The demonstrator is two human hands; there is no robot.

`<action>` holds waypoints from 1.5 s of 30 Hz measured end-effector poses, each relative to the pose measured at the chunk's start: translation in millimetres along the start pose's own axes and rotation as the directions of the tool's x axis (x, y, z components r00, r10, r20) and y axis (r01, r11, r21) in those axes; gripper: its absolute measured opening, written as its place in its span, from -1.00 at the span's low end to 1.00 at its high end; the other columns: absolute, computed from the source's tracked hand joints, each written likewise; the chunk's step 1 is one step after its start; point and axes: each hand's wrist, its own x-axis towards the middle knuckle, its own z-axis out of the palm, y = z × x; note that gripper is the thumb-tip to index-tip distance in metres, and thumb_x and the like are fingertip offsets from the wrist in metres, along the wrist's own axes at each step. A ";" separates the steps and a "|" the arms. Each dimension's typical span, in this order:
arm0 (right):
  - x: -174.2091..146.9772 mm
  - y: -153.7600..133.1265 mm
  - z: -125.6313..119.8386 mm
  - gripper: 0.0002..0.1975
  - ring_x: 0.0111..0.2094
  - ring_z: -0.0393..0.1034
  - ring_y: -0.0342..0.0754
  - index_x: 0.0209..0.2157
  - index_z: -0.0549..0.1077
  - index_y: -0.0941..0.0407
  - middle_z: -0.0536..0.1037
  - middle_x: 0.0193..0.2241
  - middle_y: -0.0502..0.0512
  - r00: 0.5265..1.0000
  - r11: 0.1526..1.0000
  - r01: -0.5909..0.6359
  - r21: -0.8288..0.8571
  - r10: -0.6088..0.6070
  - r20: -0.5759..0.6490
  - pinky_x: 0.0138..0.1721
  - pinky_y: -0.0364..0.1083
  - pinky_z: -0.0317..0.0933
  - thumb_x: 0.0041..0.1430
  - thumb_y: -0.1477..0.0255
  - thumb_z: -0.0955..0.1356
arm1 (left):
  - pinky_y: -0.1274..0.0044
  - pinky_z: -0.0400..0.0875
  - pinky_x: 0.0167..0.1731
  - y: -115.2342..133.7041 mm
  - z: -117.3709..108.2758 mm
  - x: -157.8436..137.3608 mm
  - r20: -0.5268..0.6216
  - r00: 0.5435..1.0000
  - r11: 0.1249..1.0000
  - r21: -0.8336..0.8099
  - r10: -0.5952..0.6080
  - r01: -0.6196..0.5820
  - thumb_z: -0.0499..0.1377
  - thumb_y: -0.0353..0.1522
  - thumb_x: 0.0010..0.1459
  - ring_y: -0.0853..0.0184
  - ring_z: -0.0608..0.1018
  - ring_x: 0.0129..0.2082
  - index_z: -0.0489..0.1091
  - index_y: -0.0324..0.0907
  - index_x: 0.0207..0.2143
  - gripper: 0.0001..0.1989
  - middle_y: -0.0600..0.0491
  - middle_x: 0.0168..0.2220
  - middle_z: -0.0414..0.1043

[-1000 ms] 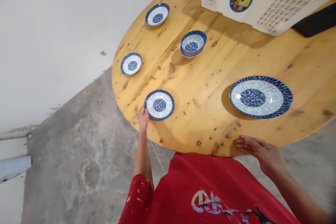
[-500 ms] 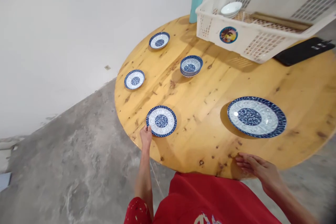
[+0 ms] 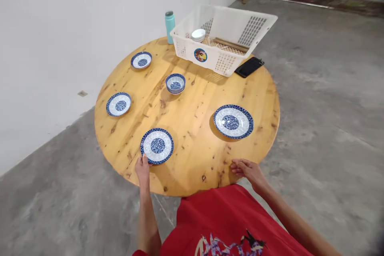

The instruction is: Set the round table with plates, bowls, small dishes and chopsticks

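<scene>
My left hand (image 3: 143, 168) grips the near-left rim of a blue-and-white plate (image 3: 157, 146), thumb on top and fingers hidden beneath. At the table's near edge, my right hand (image 3: 245, 169) holds nothing, its fingers stretched loosely to the left. Beyond it lies a larger patterned plate (image 3: 233, 121), apart from the hand. Two more blue-rimmed dishes, one at left (image 3: 119, 104) and one farther back (image 3: 141, 60), rest along the table's left side. A stack of matching bowls (image 3: 175, 84) stands near the middle.
On the round wooden table (image 3: 192, 140), a white plastic basket (image 3: 207, 58) at the back holds small white bowls (image 3: 198, 35). A turquoise bottle (image 3: 169, 28) stands left of it, a black phone-like object (image 3: 249, 67) right. A white wall (image 3: 75, 28) runs behind the table's left side.
The camera view has swung right and up, so the table appears farther left and smaller. My left hand still grips the plate's rim; my right hand stays by the table's near edge.
</scene>
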 end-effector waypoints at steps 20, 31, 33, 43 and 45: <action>-8.2 -6.4 -0.3 -0.69 -0.55 0.45 -0.08 -0.40 0.53 0.15 0.59 -0.52 0.12 0.993 0.997 0.065 -0.042 -0.061 0.097 -0.53 -0.17 0.29 -0.15 0.22 0.48 | 0.31 0.51 -0.22 5.2 -3.1 -28.6 -0.137 0.987 0.981 0.164 -0.083 0.105 -0.03 -0.14 0.23 0.15 0.61 -0.39 0.33 -0.08 -0.45 -0.70 -0.04 -0.46 0.54; 58.8 -118.0 -35.4 -0.48 -0.56 0.43 -0.05 -0.47 0.48 0.10 0.55 -0.56 0.10 0.916 0.948 0.296 -0.121 -0.245 0.319 -0.46 -0.07 0.33 -0.15 -0.10 0.42 | 0.29 0.57 -0.15 74.2 44.9 -89.1 -0.527 0.848 0.974 0.154 -0.061 0.166 0.08 -0.17 0.21 0.15 0.66 -0.32 0.51 -0.12 -0.22 -0.71 0.04 -0.39 0.58; 75.1 -135.8 -47.7 -0.50 -0.57 0.42 -0.06 -0.46 0.48 0.10 0.54 -0.56 0.08 0.912 0.954 0.285 -0.095 -0.239 0.332 -0.47 -0.08 0.32 -0.13 -0.09 0.40 | 0.37 0.59 -0.27 88.8 77.7 -102.8 -0.493 0.867 0.985 0.102 -0.074 0.142 0.11 -0.16 0.20 0.21 0.65 -0.40 0.52 -0.13 -0.19 -0.70 0.07 -0.39 0.58; 154.3 -206.9 -73.8 -0.56 -0.52 0.44 -0.03 -0.37 0.53 0.12 0.56 -0.49 0.09 0.830 0.884 0.439 -0.160 -0.330 0.450 -0.42 -0.06 0.36 -0.02 0.00 0.39 | 0.50 0.51 -0.27 200.4 185.4 -90.2 -0.286 0.956 0.992 0.120 0.065 -0.032 0.09 -0.19 0.21 0.30 0.63 -0.38 0.49 -0.15 -0.26 -0.73 0.04 -0.37 0.58; 172.6 -221.7 -53.6 -0.56 -0.49 0.46 -0.02 -0.35 0.56 0.13 0.58 -0.46 0.10 0.779 0.836 0.523 -0.167 -0.389 0.492 -0.41 -0.06 0.36 0.00 0.02 0.38 | 0.51 0.48 -0.27 219.1 185.9 -63.1 -0.265 0.959 0.987 0.143 0.104 -0.067 0.06 -0.21 0.25 0.30 0.64 -0.36 0.47 -0.14 -0.27 -0.74 0.03 -0.33 0.59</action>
